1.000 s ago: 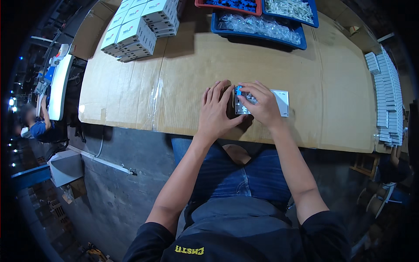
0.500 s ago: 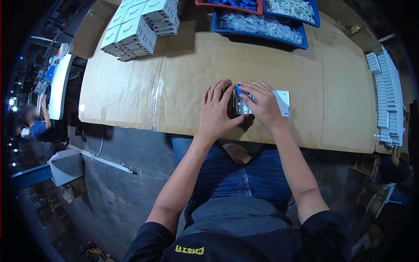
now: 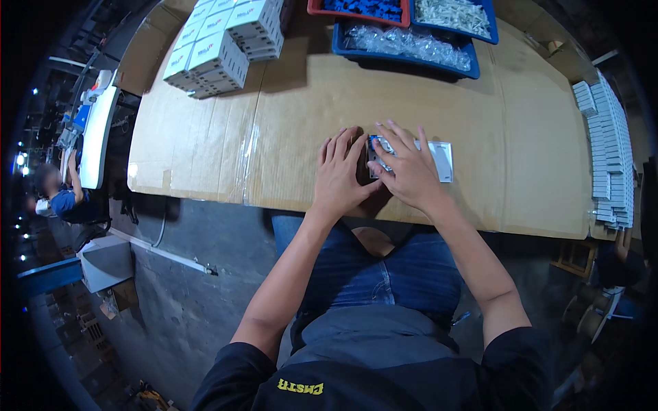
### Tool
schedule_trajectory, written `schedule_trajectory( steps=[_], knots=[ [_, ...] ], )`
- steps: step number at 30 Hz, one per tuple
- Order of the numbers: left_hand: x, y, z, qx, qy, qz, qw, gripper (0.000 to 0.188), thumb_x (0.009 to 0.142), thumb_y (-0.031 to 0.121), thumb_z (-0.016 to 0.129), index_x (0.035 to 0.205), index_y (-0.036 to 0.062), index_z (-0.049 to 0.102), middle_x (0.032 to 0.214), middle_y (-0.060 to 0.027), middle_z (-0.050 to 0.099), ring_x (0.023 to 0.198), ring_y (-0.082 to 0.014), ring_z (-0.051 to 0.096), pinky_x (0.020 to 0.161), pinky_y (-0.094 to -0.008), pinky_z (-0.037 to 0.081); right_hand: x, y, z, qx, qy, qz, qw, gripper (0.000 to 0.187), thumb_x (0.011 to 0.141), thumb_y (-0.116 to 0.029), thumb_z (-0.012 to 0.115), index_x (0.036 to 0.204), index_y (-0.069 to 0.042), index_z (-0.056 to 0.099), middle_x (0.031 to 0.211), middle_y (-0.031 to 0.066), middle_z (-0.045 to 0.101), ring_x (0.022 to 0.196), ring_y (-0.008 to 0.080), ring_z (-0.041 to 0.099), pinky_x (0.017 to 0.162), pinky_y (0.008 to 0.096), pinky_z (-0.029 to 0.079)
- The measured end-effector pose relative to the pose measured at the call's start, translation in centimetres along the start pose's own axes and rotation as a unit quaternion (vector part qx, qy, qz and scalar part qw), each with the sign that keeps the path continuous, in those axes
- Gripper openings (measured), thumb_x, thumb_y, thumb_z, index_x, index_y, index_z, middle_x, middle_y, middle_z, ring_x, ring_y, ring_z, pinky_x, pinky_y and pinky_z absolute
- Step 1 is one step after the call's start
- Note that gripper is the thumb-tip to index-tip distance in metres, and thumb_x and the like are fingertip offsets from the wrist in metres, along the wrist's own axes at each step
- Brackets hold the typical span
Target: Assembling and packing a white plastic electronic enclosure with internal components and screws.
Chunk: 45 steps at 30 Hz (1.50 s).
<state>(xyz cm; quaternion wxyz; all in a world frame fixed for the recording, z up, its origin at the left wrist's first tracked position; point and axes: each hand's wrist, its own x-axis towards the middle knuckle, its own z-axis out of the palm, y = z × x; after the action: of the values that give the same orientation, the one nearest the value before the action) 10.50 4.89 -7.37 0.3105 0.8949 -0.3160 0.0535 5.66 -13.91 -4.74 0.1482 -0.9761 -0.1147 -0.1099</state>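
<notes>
A small, flat white box (image 3: 444, 164) lies open near the table's front edge, its plain white panel to the right. Small white parts and a blue piece (image 3: 373, 141) show in its left half, partly hidden under my fingers. My left hand (image 3: 336, 175) rests beside the box's left end, fingers spread and thumb reaching to its near corner. Over the box is my right hand (image 3: 411, 172), with its fingers fanned apart above the contents and nothing visible in its grasp.
White boxes (image 3: 218, 58) are stacked at the far left of the cardboard-covered table (image 3: 199, 151). At the back stand a blue tray of clear plastic bags (image 3: 411, 48), a red tray of blue parts (image 3: 363, 8) and a blue tray of white pieces (image 3: 456, 17). More boxes (image 3: 610, 151) line the right edge.
My right hand's fingers have spread and lifted off the blue piece, and the hand has turned flatter over the box. My left hand stays nearly in place.
</notes>
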Motion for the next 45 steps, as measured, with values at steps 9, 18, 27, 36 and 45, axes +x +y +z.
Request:
schedule_trajectory(
  steps=[9, 18, 27, 36, 45],
  knots=[
    [0.1, 0.8, -0.6, -0.002, -0.002, 0.002, 1.000, 0.085, 0.076, 0.049, 0.083, 0.144, 0.0063, 0.055, 0.151, -0.0132, 0.049, 0.145, -0.0328, 0.041, 0.123, -0.0493, 0.027, -5.4, 6.6, -7.3, 0.145, -0.103, 0.170, 0.969, 0.073, 0.078, -0.012, 0.085, 0.146, -0.012, 0.059, 0.164, 0.0093, 0.040, 0.149, 0.0335, 0.040, 0.124, 0.0433, 0.034],
    [-0.2, 0.3, -0.5, -0.029, 0.021, 0.000, 0.999, 0.089, 0.075, 0.049, 0.085, 0.145, 0.0038, 0.053, 0.147, -0.0150, 0.053, 0.141, -0.0346, 0.045, 0.122, -0.0494, 0.028, -6.5, 7.7, -8.3, 0.270, -0.085, 0.212, 0.935, 0.057, 0.079, -0.011, 0.083, 0.134, -0.008, 0.067, 0.140, 0.0134, 0.055, 0.135, 0.0305, 0.052, 0.115, 0.0391, 0.042],
    [-2.5, 2.7, -1.8, -0.649, 0.029, -0.128, 0.749, 0.075, 0.090, 0.026, 0.079, 0.152, 0.0010, 0.045, 0.152, -0.0176, 0.053, 0.140, -0.0281, 0.052, 0.118, -0.0416, 0.040, -9.1, 8.0, -3.1, 0.695, 0.264, 0.146, 0.653, 0.055, 0.105, -0.059, 0.052, 0.121, -0.008, 0.066, 0.127, 0.0084, 0.060, 0.123, 0.0298, 0.058, 0.109, 0.0513, 0.047],
    [-2.7, 6.1, -2.4, -0.855, -0.073, -0.258, 0.443, 0.067, 0.106, 0.050, 0.035, 0.151, 0.0019, 0.044, 0.152, -0.0192, 0.052, 0.131, -0.0441, 0.059, 0.104, -0.0554, 0.055, -7.7, 1.6, -4.0, 0.760, 0.139, 0.352, 0.528, 0.038, 0.108, -0.038, 0.059, 0.135, -0.011, 0.059, 0.105, 0.0034, 0.071, 0.085, 0.0139, 0.069, 0.065, 0.0331, 0.062],
    [-3.1, 7.2, -3.0, -0.840, -0.103, -0.267, 0.461, 0.066, 0.109, 0.056, 0.032, 0.164, 0.0182, 0.028, 0.160, -0.0183, 0.044, 0.136, -0.0467, 0.054, 0.100, -0.0626, 0.056, -8.5, 2.0, -4.1, 0.849, 0.146, 0.207, 0.464, 0.063, 0.099, -0.026, 0.073, 0.152, -0.001, 0.048, 0.114, 0.0073, 0.069, 0.078, 0.0088, 0.063, 0.065, 0.0304, 0.057]
  ],
)
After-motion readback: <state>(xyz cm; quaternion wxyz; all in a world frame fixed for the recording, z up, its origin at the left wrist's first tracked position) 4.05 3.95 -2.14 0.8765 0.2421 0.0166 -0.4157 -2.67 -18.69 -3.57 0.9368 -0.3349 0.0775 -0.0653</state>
